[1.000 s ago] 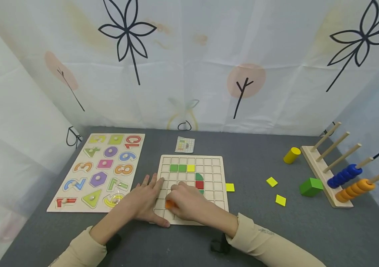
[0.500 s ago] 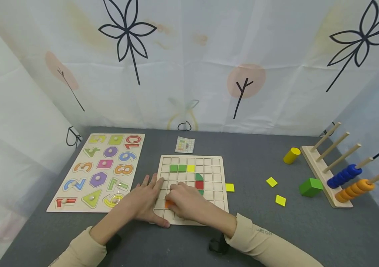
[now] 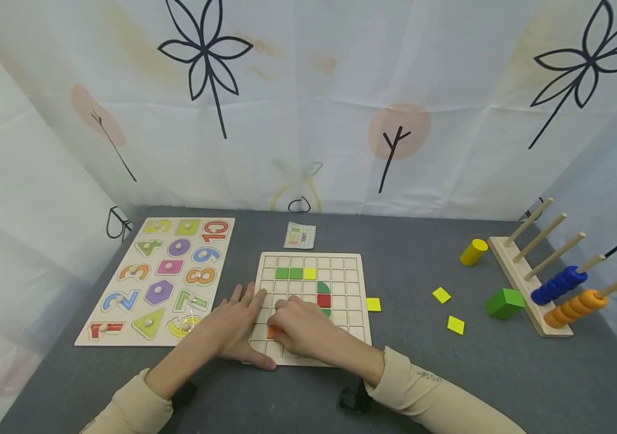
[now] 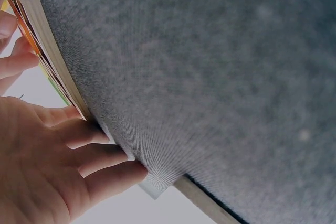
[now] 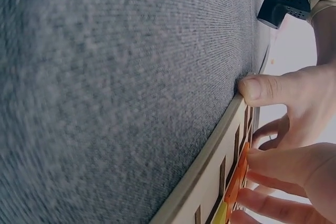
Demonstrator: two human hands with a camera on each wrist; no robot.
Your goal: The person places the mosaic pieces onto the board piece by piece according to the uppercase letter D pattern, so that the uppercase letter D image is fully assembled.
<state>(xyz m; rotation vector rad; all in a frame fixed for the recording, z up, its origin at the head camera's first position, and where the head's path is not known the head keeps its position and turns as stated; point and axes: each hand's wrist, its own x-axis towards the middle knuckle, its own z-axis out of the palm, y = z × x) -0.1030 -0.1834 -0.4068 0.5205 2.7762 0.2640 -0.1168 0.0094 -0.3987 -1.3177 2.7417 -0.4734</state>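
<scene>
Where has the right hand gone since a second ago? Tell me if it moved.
No. The right hand rests over the orange piece on the grid board, in the same cells as before.

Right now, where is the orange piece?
In the head view, the orange piece lies on the grid board's near-left part, under the right hand's fingertips.

Both arms wear long cream-beige sleeves (image 3: pixel 433 395) with ribbed cuffs ending at the wrists; the right sleeve bears a small dark printed marking near the cuff; a black wrist-worn camera mount (image 3: pixel 353 399) sits under each wrist; the left hand (image 3: pixel 234 328) and right hand (image 3: pixel 308 328) are bare.
</scene>
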